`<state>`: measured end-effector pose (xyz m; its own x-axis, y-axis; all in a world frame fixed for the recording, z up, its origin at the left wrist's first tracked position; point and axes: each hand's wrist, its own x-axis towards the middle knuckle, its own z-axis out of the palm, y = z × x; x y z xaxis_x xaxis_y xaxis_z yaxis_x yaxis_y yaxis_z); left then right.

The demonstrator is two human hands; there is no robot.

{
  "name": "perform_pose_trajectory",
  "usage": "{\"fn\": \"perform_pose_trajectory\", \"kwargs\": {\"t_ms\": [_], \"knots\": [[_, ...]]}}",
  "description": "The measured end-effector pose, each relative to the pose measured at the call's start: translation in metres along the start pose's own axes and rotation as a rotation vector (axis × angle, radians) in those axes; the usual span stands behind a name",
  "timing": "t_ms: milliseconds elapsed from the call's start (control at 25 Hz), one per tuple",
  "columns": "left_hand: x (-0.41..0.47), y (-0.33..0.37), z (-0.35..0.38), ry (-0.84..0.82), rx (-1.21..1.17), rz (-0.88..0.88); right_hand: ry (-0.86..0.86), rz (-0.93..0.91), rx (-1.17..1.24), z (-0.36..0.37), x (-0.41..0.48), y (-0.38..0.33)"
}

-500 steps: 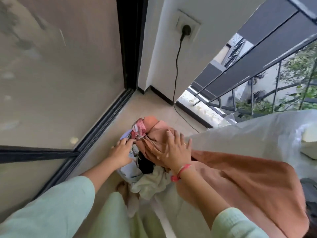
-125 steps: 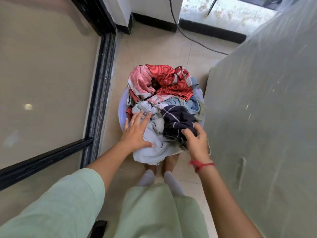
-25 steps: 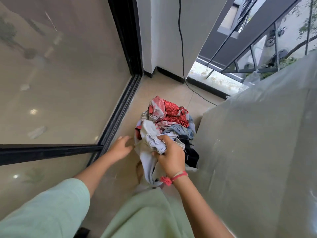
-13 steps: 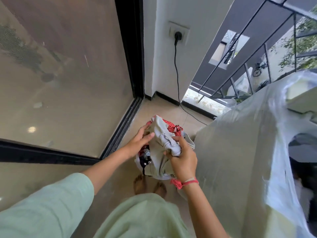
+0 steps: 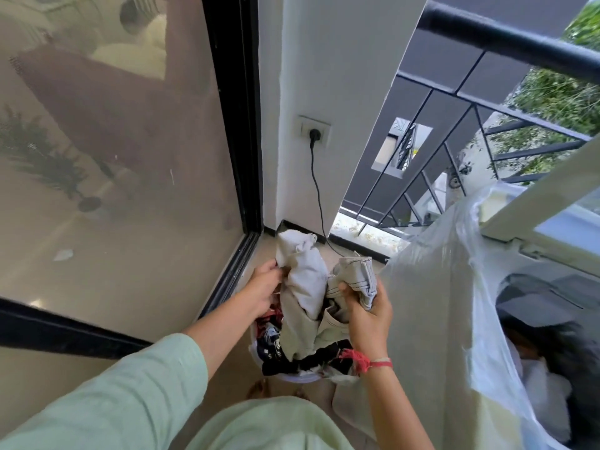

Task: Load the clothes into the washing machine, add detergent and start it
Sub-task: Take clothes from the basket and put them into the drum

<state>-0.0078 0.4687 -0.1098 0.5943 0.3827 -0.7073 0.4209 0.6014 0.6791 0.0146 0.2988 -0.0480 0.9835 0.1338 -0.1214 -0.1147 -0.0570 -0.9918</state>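
Note:
A pale grey garment with dark stitching (image 5: 308, 287) hangs in the air above the laundry tub (image 5: 293, 378) on the floor. My left hand (image 5: 263, 287) grips its left side. Its bunched right part is held in my right hand (image 5: 365, 315), which wears a red thread at the wrist. Dark and red clothes (image 5: 276, 345) still lie in the tub beneath. The top-loading washing machine (image 5: 431, 319), wrapped in clear plastic, stands at the right with its lid (image 5: 532, 206) raised. Inside its drum (image 5: 548, 358) I see dark and white laundry.
A glass sliding door with a black frame (image 5: 246, 125) closes the left side. A black power cord (image 5: 319, 203) runs down from the wall socket (image 5: 314, 130) to the floor. A black balcony railing (image 5: 487, 92) stands behind the machine. My bare feet are just under the tub.
Both hands have lifted the pale garment higher and spread it apart. My view has tilted up and to the right, so more of the machine's open drum shows.

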Motion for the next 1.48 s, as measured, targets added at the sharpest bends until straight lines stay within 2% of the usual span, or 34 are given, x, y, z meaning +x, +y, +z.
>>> {"fn": "perform_pose_trajectory", "kwargs": {"t_ms": [120,240,360,440,600,680,800,960,1080,1200,1320,1480], "knots": [[-0.013,0.026,0.005,0.022,0.202,0.177,0.020,-0.094,0.079,-0.003,0.001,-0.022],[-0.025,0.053,0.016,0.013,0.288,0.372,0.049,-0.200,0.097,-0.005,0.006,-0.044],[-0.031,0.081,0.023,-0.033,0.402,0.479,0.112,-0.284,0.124,-0.007,0.012,-0.064],[-0.038,0.103,0.027,-0.082,0.559,0.476,0.139,-0.323,0.120,-0.008,0.014,-0.077],[-0.043,0.123,0.023,-0.074,1.046,0.388,0.156,-0.446,0.065,-0.014,0.009,-0.107],[-0.043,0.122,0.018,-0.039,1.130,0.366,0.177,-0.554,0.052,-0.018,0.008,-0.124],[-0.042,0.119,0.016,0.078,1.224,0.366,0.227,-0.669,0.021,-0.018,0.013,-0.143],[-0.041,0.137,0.021,0.304,1.460,0.408,0.282,-0.832,-0.261,-0.014,0.034,-0.170],[-0.053,0.161,0.027,0.445,1.534,0.507,0.382,-1.010,-0.557,-0.019,0.050,-0.207],[-0.072,0.188,0.035,0.594,1.548,0.751,0.514,-1.151,-0.593,-0.034,0.053,-0.253],[-0.098,0.215,0.055,0.591,1.694,0.796,0.716,-1.182,-0.558,-0.056,0.053,-0.298],[-0.118,0.214,0.085,0.522,1.782,0.818,0.947,-1.123,-0.689,-0.110,0.052,-0.319]]}}
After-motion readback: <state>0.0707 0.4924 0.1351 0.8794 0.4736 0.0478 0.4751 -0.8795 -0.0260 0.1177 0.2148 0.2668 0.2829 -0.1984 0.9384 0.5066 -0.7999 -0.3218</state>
